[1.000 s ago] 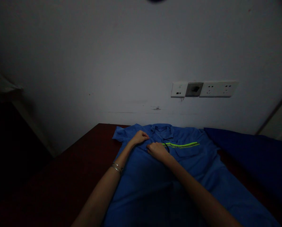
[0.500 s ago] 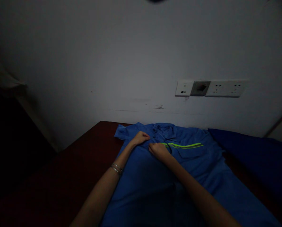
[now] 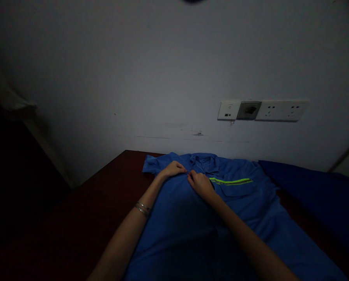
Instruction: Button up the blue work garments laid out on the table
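A blue short-sleeved shirt (image 3: 235, 205) lies spread face up, its collar (image 3: 211, 163) toward the wall. Across the chest, right of my hands, runs a yellow-green and grey reflective stripe (image 3: 232, 182) above a pocket flap. My left hand (image 3: 174, 169) is closed in a pinch at the upper left chest of the shirt. Close beside it, my right hand (image 3: 200, 183) also pinches the cloth with bent fingers. The fingertips almost meet; any small thing between them is too dark to make out. Metal bangles (image 3: 143, 208) circle my left wrist.
The shirt rests on a dark red tabletop (image 3: 110, 187) against a pale wall (image 3: 133, 78). Darker blue cloth (image 3: 303, 187) lies at the right. A row of wall sockets (image 3: 282, 111) sits above the table. A dark shape stands at the far left.
My right hand has shifted slightly right and up, with its fingertips now closer to the collar opening. My left hand stays pinched at nearly the same spot.
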The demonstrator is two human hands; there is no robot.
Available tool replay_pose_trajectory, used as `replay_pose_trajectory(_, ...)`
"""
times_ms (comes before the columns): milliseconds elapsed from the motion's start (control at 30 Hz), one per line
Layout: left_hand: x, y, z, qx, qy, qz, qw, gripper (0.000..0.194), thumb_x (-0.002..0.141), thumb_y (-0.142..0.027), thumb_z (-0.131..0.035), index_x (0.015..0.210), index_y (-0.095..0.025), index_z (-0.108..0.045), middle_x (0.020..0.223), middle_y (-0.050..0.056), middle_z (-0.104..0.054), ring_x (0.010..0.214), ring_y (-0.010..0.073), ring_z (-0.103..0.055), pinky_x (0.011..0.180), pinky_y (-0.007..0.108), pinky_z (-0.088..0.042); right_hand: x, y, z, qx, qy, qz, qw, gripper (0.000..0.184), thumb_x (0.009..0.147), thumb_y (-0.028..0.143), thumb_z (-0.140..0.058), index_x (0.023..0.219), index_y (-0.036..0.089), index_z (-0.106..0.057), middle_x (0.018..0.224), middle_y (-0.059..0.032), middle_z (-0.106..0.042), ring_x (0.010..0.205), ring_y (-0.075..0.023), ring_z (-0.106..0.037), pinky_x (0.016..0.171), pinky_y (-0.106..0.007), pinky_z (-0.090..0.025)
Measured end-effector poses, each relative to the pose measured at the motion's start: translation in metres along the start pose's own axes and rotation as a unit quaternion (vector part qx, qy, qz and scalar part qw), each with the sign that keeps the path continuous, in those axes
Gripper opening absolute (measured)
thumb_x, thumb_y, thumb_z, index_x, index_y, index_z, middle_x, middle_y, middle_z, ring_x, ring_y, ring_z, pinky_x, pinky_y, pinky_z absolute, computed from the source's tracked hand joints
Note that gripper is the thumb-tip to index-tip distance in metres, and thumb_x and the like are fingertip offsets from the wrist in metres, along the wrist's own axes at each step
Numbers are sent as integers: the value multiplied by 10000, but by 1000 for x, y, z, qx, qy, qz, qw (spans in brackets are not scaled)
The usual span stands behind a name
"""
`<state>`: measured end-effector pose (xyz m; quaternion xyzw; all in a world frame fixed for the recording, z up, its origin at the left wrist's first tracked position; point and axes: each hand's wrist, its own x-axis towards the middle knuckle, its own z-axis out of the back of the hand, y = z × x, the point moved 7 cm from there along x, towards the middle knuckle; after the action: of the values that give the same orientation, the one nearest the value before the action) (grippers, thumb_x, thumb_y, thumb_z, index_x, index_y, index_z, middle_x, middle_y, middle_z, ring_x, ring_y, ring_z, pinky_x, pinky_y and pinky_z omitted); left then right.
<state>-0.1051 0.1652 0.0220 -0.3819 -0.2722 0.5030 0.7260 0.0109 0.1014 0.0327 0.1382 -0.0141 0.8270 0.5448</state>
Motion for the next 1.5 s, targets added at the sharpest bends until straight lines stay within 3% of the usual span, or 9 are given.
replay_pose_trajectory(200, -2, -6, -5, -4, 19, -12, 1000, 252, 667, -252, -580, 791, -74, -708, 690, 30, -658, 615, 111, -529, 610, 216, -413, 3, -10, -3, 23, -7, -21, 999, 298, 914, 302, -324, 979, 152, -573, 860, -114, -674, 817, -193, -635, 690, -243, -397)
replay_pose_trajectory(433, -1, 0, -3, -19, 8, -7, 1000, 251, 650, -249, -605, 793, -73, -711, 669, 21, -648, 595, 96, -513, 598, 208, -401, 1, -3, -5, 63, 37, 44, 996, 273, 860, 316, -416, 998, 194, -618, 867, -72, -682, 777, -162, -631, 676, -221, -403)
replay_pose_trajectory(600, -1, 8, 1, -6, 5, 16, 1000, 258, 609, -223, -644, 811, -80, -715, 626, 8, -632, 545, 82, -475, 543, 200, -366, -1, 4, -7, 18, 37, 67, 997, 293, 861, 324, -419, 1051, 199, -603, 913, -83, -682, 844, -194, -633, 722, -252, -418)
replay_pose_trajectory(967, 2, 11, 1, -41, -11, 18, 999, 231, 610, -245, -637, 758, -82, -709, 691, 31, -661, 635, 113, -542, 644, 223, -422, -2, 14, -18, -46, 50, 81, 994, 291, 906, 277, -352, 956, 178, -621, 878, -104, -687, 829, -198, -648, 710, -253, -417)
replay_pose_trajectory(1200, -1, 10, 6, -36, -43, 45, 997, 226, 616, -238, -631, 762, -85, -712, 662, 25, -656, 598, 112, -534, 614, 225, -420, -1, 5, -7, -18, 0, 24, 1000, 278, 921, 295, -319, 984, 175, -562, 856, -92, -684, 810, -190, -648, 675, -245, -412)
replay_pose_trajectory(1500, -5, -5, 7, -75, -48, 11, 996, 224, 612, -254, -648, 754, -93, -714, 681, 31, -665, 639, 125, -553, 649, 237, -425, -1, 0, 4, -23, -19, -30, 999, 260, 933, 295, -294, 995, 157, -505, 815, -101, -670, 779, -194, -649, 661, -253, -413)
